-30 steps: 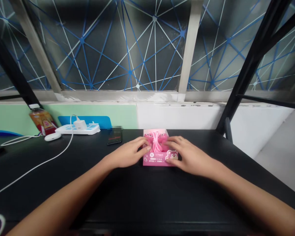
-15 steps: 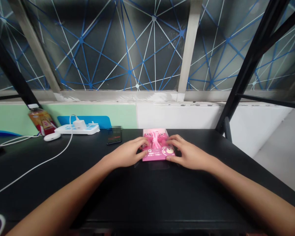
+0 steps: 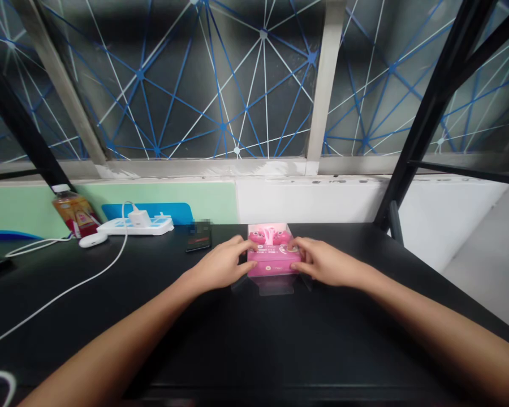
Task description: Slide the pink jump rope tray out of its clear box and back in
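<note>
A pink box (image 3: 270, 267) with white print and clear plastic about it lies on the black desk in front of me. Behind its printed panel, rounded pink items and a bundled light pink cord (image 3: 271, 233) show. My left hand (image 3: 224, 263) is at the left side, thumb on the near corner and fingers on the printed panel. Gripping the right side, my right hand (image 3: 322, 261) has its thumb at the near edge and its fingers curled over the top. A transparent flap (image 3: 276, 285) sticks out toward me from the box's near end.
A dark phone (image 3: 198, 236) lies left of the box. Farther left are a white power strip (image 3: 152, 226) with a plugged charger, a white oval case (image 3: 93, 240) and a drink bottle (image 3: 74, 212). A white cable (image 3: 68, 295) crosses the desk. Black metal posts (image 3: 422, 124) rise at both sides.
The pink printed part has tilted, so its near face now shows and less of the cord is visible. The clear flap has become plainer. Both hands stay at the sides, fingers slightly shifted.
</note>
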Action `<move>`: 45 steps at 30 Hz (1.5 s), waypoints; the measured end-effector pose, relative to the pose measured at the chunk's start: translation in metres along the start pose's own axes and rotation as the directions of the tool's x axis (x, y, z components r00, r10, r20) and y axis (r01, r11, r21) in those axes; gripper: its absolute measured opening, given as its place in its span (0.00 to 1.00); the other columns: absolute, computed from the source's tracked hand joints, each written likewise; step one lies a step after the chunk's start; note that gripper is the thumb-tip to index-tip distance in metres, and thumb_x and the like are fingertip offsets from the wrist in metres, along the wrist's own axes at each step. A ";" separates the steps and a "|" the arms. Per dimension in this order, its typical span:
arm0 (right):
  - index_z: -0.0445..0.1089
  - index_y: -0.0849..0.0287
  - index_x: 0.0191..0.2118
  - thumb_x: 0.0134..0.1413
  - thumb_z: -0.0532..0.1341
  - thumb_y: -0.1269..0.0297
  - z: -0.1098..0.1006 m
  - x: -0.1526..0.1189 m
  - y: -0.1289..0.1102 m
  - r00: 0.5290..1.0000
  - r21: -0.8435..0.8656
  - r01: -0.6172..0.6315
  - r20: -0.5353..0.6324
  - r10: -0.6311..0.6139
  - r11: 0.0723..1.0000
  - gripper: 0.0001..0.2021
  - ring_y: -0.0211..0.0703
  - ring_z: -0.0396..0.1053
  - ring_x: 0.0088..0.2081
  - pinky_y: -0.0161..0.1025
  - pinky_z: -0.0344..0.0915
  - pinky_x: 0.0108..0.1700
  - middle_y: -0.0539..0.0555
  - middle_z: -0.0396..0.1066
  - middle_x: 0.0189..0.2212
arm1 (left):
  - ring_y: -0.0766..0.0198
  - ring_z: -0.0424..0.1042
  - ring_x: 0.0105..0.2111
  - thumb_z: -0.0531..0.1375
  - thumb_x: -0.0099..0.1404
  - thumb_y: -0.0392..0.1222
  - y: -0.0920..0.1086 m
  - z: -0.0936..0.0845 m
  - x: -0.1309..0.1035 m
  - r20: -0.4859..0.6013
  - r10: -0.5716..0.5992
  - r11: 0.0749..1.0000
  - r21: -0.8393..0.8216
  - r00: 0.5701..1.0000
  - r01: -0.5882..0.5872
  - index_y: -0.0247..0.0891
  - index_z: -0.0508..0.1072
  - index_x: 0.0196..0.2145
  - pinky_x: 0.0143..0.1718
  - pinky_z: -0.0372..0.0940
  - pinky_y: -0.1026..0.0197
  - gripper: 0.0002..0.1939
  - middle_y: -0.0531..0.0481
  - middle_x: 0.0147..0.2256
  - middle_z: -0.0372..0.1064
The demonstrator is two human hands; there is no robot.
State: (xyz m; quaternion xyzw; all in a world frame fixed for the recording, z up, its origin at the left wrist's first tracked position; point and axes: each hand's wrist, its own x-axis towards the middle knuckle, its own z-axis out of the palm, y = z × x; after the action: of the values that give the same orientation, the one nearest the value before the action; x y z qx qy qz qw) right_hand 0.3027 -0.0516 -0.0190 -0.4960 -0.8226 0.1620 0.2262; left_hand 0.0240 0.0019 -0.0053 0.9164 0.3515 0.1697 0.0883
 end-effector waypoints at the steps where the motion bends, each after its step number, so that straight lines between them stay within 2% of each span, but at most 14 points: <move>1: 0.60 0.58 0.54 0.61 0.58 0.60 -0.002 0.004 0.002 0.996 0.048 -0.040 0.077 0.037 0.998 0.18 0.38 0.69 0.23 0.38 0.67 0.27 0.50 0.70 0.29 | 0.62 0.70 0.29 0.55 0.67 0.48 -0.001 0.001 0.003 0.037 -0.019 1.000 -0.020 0.999 0.020 0.43 0.68 0.49 0.31 0.62 0.62 0.15 0.52 0.32 0.70; 4: 0.55 0.58 0.55 0.63 0.55 0.61 -0.004 0.014 0.010 0.969 0.150 -0.113 0.234 0.075 0.982 0.17 0.38 0.69 0.18 0.33 0.62 0.21 0.46 0.69 0.22 | 0.64 0.67 0.24 0.53 0.68 0.46 -0.005 0.005 0.012 0.109 -0.019 0.995 -0.097 0.994 0.029 0.41 0.65 0.50 0.26 0.57 0.64 0.14 0.57 0.24 0.67; 8: 0.56 0.55 0.52 0.63 0.54 0.61 -0.003 0.015 0.021 0.970 0.194 -0.100 0.240 0.051 0.976 0.14 0.37 0.69 0.18 0.32 0.63 0.21 0.44 0.68 0.22 | 0.64 0.68 0.24 0.53 0.67 0.44 -0.010 0.007 0.018 0.149 -0.001 0.986 -0.165 0.989 0.026 0.40 0.64 0.49 0.27 0.59 0.63 0.14 0.56 0.25 0.68; 12: 0.54 0.55 0.55 0.62 0.55 0.62 -0.004 0.004 0.024 0.958 0.322 -0.082 0.287 -0.014 0.943 0.18 0.37 0.71 0.25 0.34 0.68 0.27 0.48 0.69 0.29 | 0.63 0.73 0.30 0.53 0.65 0.41 -0.016 -0.001 0.013 0.336 0.010 0.924 -0.364 0.942 0.120 0.42 0.60 0.56 0.29 0.63 0.63 0.22 0.52 0.33 0.73; 14: 0.51 0.55 0.59 0.61 0.55 0.65 -0.005 -0.001 0.023 0.944 0.381 -0.079 0.326 -0.054 0.921 0.22 0.38 0.73 0.29 0.35 0.69 0.30 0.50 0.71 0.35 | 0.63 0.74 0.32 0.53 0.64 0.40 -0.019 -0.003 0.009 0.381 0.026 0.896 -0.419 0.924 0.147 0.43 0.58 0.59 0.30 0.64 0.63 0.25 0.51 0.36 0.74; 16: 0.54 0.55 0.58 0.60 0.57 0.65 -0.002 -0.003 0.020 0.962 0.310 -0.025 0.267 -0.061 0.950 0.22 0.39 0.71 0.29 0.36 0.67 0.31 0.50 0.71 0.34 | 0.64 0.72 0.29 0.56 0.64 0.42 -0.019 0.000 0.006 0.291 0.022 0.931 -0.355 0.956 0.086 0.43 0.62 0.56 0.30 0.64 0.63 0.22 0.53 0.33 0.73; 18: 0.59 0.56 0.55 0.59 0.58 0.63 0.004 -0.003 0.017 0.992 0.082 0.044 0.113 -0.053 0.996 0.18 0.39 0.69 0.27 0.38 0.65 0.31 0.48 0.70 0.28 | 0.64 0.69 0.27 0.57 0.64 0.45 -0.017 0.006 0.005 0.130 0.030 0.979 -0.202 0.991 -0.003 0.41 0.67 0.50 0.31 0.63 0.62 0.17 0.54 0.28 0.69; 20: 0.64 0.56 0.52 0.59 0.59 0.63 0.012 -0.002 0.014 0.995 -0.174 0.075 -0.051 -0.084 0.982 0.16 0.42 0.68 0.28 0.40 0.64 0.33 0.48 0.68 0.26 | 0.63 0.68 0.28 0.56 0.65 0.45 -0.013 0.011 0.004 0.027 0.052 0.996 -0.076 0.998 -0.049 0.41 0.69 0.48 0.31 0.62 0.61 0.14 0.53 0.29 0.67; 23: 0.66 0.56 0.51 0.60 0.59 0.63 0.019 -0.001 0.009 0.967 -0.352 0.111 -0.178 -0.183 0.929 0.14 0.47 0.68 0.37 0.44 0.67 0.39 0.55 0.67 0.35 | 0.61 0.69 0.34 0.56 0.66 0.46 -0.008 0.013 0.001 -0.028 0.050 0.999 0.005 0.998 -0.050 0.43 0.69 0.50 0.36 0.64 0.59 0.15 0.50 0.35 0.67; 27: 0.68 0.56 0.47 0.59 0.60 0.62 0.018 -0.001 0.004 0.938 -0.334 0.186 -0.220 -0.269 0.924 0.11 0.51 0.65 0.49 0.49 0.67 0.49 0.60 0.63 0.49 | 0.58 0.70 0.41 0.56 0.66 0.51 -0.004 0.010 -0.004 -0.051 0.030 0.999 -0.012 0.998 -0.031 0.44 0.68 0.52 0.45 0.65 0.56 0.18 0.46 0.48 0.63; 32: 0.67 0.56 0.44 0.60 0.58 0.68 0.015 -0.001 0.000 0.939 -0.255 0.229 -0.197 -0.282 0.939 0.07 0.50 0.64 0.48 0.51 0.66 0.50 0.57 0.67 0.44 | 0.57 0.70 0.43 0.55 0.66 0.47 -0.004 0.013 -0.003 -0.045 -0.012 0.998 -0.066 0.999 0.009 0.44 0.66 0.52 0.45 0.66 0.55 0.17 0.45 0.52 0.59; 38: 0.67 0.56 0.48 0.56 0.57 0.77 0.008 -0.003 -0.001 0.949 -0.167 0.265 -0.129 -0.288 0.950 0.15 0.49 0.63 0.50 0.50 0.64 0.52 0.57 0.67 0.46 | 0.59 0.69 0.45 0.53 0.64 0.38 -0.010 0.014 -0.002 -0.014 0.058 0.991 -0.122 0.998 -0.059 0.44 0.64 0.51 0.45 0.66 0.57 0.17 0.45 0.52 0.59; 42: 0.67 0.54 0.52 0.57 0.58 0.75 0.003 -0.006 -0.002 0.951 -0.129 0.281 -0.098 -0.294 0.951 0.18 0.49 0.63 0.51 0.50 0.64 0.53 0.56 0.68 0.47 | 0.61 0.69 0.40 0.52 0.66 0.40 -0.011 0.009 -0.005 0.024 0.071 0.984 -0.168 0.997 -0.066 0.43 0.64 0.52 0.42 0.67 0.57 0.16 0.45 0.52 0.60; 45: 0.68 0.55 0.50 0.60 0.60 0.68 0.002 -0.005 -0.005 0.954 -0.162 0.245 -0.134 -0.267 0.956 0.13 0.49 0.64 0.49 0.49 0.65 0.51 0.56 0.70 0.45 | 0.61 0.69 0.41 0.52 0.68 0.41 -0.012 0.004 -0.007 0.061 0.083 0.979 -0.190 0.995 -0.070 0.44 0.64 0.53 0.41 0.67 0.58 0.16 0.44 0.52 0.60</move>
State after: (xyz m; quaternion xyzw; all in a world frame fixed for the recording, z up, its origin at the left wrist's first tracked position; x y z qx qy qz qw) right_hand 0.3002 -0.0584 -0.0195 -0.4110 -0.8695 0.0324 0.2721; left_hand 0.0134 0.0061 -0.0138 0.9222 0.2951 0.1740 0.1796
